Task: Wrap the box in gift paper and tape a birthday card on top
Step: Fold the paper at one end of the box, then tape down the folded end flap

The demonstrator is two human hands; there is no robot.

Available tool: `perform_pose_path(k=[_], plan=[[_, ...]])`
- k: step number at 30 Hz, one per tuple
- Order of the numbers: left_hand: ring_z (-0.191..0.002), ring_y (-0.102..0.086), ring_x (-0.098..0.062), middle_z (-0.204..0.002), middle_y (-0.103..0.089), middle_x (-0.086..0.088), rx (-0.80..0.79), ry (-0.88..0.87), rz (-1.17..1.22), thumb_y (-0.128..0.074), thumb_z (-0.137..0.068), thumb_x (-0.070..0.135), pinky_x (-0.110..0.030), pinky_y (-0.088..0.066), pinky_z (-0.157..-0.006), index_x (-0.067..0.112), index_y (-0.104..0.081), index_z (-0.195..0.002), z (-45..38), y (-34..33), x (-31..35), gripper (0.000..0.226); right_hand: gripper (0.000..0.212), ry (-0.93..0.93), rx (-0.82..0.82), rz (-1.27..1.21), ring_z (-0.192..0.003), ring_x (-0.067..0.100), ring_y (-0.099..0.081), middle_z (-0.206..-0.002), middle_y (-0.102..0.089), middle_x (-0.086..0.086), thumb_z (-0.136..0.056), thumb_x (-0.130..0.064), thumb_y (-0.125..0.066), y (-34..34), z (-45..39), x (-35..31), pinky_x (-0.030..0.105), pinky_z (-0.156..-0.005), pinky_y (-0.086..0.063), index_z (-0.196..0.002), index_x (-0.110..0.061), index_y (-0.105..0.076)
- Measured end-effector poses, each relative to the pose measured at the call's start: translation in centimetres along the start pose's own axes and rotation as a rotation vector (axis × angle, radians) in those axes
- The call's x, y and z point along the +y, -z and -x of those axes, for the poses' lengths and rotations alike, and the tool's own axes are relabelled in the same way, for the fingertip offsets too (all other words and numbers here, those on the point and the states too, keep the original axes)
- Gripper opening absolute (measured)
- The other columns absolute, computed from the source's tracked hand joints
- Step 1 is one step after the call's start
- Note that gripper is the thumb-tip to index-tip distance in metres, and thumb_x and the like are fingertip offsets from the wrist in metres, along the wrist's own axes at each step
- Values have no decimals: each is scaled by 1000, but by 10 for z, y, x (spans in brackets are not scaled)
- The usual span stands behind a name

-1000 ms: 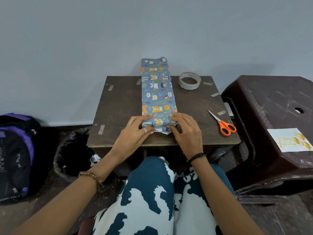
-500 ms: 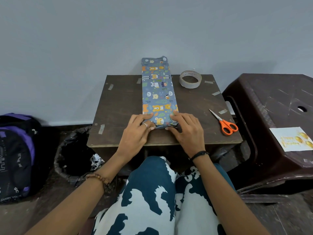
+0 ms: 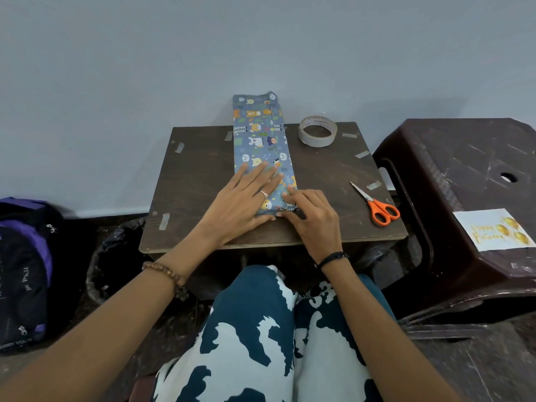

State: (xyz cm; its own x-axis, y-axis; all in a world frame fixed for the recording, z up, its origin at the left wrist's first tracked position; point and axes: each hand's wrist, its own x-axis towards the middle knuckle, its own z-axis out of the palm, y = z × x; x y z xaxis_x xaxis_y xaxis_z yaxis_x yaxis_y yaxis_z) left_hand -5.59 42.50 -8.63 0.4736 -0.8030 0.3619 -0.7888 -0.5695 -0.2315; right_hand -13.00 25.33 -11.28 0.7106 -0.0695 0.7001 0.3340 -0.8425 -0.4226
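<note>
Seated at a small brown table (image 3: pixel 203 181), a person works the near end of a long box in blue animal-print gift paper (image 3: pixel 261 146), which lies down the middle of the table with its long axis running straight away from the body, its far end overhanging the table's back edge toward the wall. The left hand (image 3: pixel 246 198) lies flat on the top of the box, fingers straight and spread, pinning the paper near the front end. The right hand (image 3: pixel 310 219) sits at the box's near right corner, fingers bent against the end fold; whether it pinches the flap or merely presses it down cannot be made out. The end fold appears closed but not yet taped. A roll of tape (image 3: pixel 318 132) stands right of the box near the table's back edge, and orange-handled scissors (image 3: pixel 377 207) lie right of the box toward the front edge, both on the right hand's side with bare tabletop between. Precut tape strips (image 3: pixel 164 221) stick along the table's margins. The birthday card (image 3: pixel 493 233) waits on a dark plastic stool (image 3: pixel 449 169) right of the table, well apart from the box and likewise nearer the right hand.
</note>
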Motion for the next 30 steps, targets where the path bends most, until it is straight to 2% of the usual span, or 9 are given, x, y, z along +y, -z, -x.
perform_pose_path(k=[4, 7, 10, 12, 16, 20, 22, 24, 30], plan=[[-133, -39, -21, -143, -44, -10, -37, -13, 144, -34, -91, 47, -36, -16, -112, 6, -40, -139, -2, -4, 0, 64, 21, -17, 3, -42, -92, 12, -53, -96, -69, 5, -80, -22, -64, 0, 0, -2, 21, -82, -47, -93, -7, -70], [-130, -45, -22, -141, -46, -10, -18, 16, 144, -35, -91, 45, -35, -20, -110, 6, -44, -137, 1, -4, 4, 61, 19, -30, -8, -61, -93, 14, -55, -99, -69, 7, -80, -17, -68, 0, 2, -3, 22, -86, -47, -95, -5, -69], [-129, -45, -22, -141, -46, -9, -43, 43, 180, -24, -95, 50, -34, -20, -110, 8, -43, -137, 2, -3, 6, 62, 22, -45, -50, -86, -98, 17, -58, -109, -68, 6, -80, -11, -70, 3, 6, -3, 22, -89, -47, -102, -6, -68], [-130, -44, -20, -142, -45, -8, -59, 66, 217, -16, -97, 51, -32, -17, -110, 9, -43, -138, 2, -1, 5, 65, 24, -56, -91, -121, -104, 16, -57, -115, -65, 5, -85, -15, -65, 6, 7, -4, 21, -94, -45, -108, -8, -67], [-133, -39, -18, -145, -41, -4, -84, 92, 285, -15, -97, 53, -30, -13, -111, 12, -40, -140, 3, -2, 8, 65, 31, -126, -174, -159, -113, 10, -54, -124, -61, 0, -90, -25, -54, 14, 11, -9, 17, -98, -41, -116, -12, -65], [-133, -38, -16, -145, -40, -2, -93, 114, 305, -17, -96, 54, -29, -13, -111, 14, -40, -141, 0, 0, 11, 64, 22, -221, -103, -179, -101, 8, -58, -110, -68, -1, -91, -22, -56, 20, 0, -14, 22, -89, -46, -107, -12, -69], [-133, -40, -16, -144, -42, -2, -89, 118, 305, -24, -95, 53, -30, -14, -111, 14, -41, -140, -2, 1, 11, 62, 18, -216, -76, -117, -89, 13, -60, -97, -71, 1, -91, -20, -57, 23, -16, -15, 23, -80, -46, -99, -11, -71], [-132, -42, -18, -143, -44, -2, -80, 130, 308, -33, -92, 49, -31, -16, -111, 14, -43, -139, -3, 0, 12, 60, 17, -242, -96, -51, -87, 18, -59, -93, -70, 4, -91, -19, -57, 23, -36, -14, 23, -76, -43, -97, -10, -70], [-130, -44, -14, -141, -47, 1, -6, 160, 325, -41, -88, 46, -33, -22, -111, 15, -46, -138, -3, -1, 17, 59, 30, -508, -285, 172, -116, 25, -50, -125, -57, 9, -93, -12, -46, 12, -99, 20, 35, -90, -42, -121, -12, -58]])
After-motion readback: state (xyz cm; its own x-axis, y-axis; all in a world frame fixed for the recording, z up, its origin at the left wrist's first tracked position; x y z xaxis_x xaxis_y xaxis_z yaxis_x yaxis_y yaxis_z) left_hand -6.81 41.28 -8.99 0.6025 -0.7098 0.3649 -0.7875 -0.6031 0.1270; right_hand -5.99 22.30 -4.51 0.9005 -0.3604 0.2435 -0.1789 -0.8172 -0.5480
